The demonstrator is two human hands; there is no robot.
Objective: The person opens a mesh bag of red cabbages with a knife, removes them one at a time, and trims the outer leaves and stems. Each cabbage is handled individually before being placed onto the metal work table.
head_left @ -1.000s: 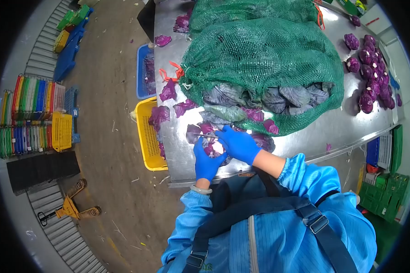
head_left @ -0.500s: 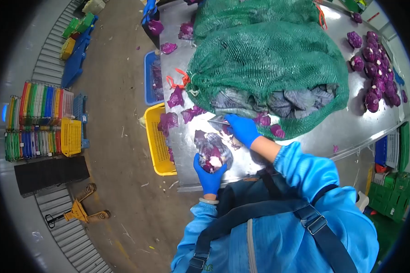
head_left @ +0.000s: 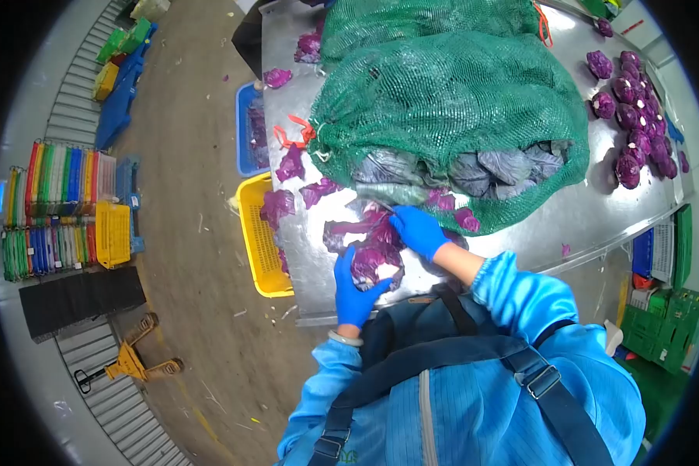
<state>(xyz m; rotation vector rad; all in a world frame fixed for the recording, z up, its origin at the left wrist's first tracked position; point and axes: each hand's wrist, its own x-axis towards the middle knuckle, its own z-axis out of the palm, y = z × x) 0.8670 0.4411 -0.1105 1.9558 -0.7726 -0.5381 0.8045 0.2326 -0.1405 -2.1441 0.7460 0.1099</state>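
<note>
My left hand (head_left: pixel 355 293), in a blue glove, grips a red cabbage (head_left: pixel 376 262) from its left side at the table's near edge. The cabbage's pale cut stem faces toward me and to the right. Just beyond it, my right hand (head_left: pixel 419 232), also gloved, is closed round a knife (head_left: pixel 378 204); its handle is hidden and its blade points up-left. Loose purple leaves (head_left: pixel 346 228) spread out beside the cabbage, under and near the blade. Past both hands lies a green mesh sack (head_left: pixel 450 101), with dull whole cabbages (head_left: pixel 489 172) showing through its opening.
Trimmed cabbages (head_left: pixel 641 124) are grouped at the right of the metal table (head_left: pixel 536 233). A yellow basket (head_left: pixel 250 233) and a blue crate (head_left: pixel 245 144) stand along its left edge. Farther left are stacked coloured crates (head_left: pixel 66 179) and a yellow pallet jack (head_left: pixel 128 361).
The cabbage has turned in my left hand, its cut stem moving right and more purple surface showing. A dark outer leaf has spread away from it. My right hand has come slightly nearer me.
</note>
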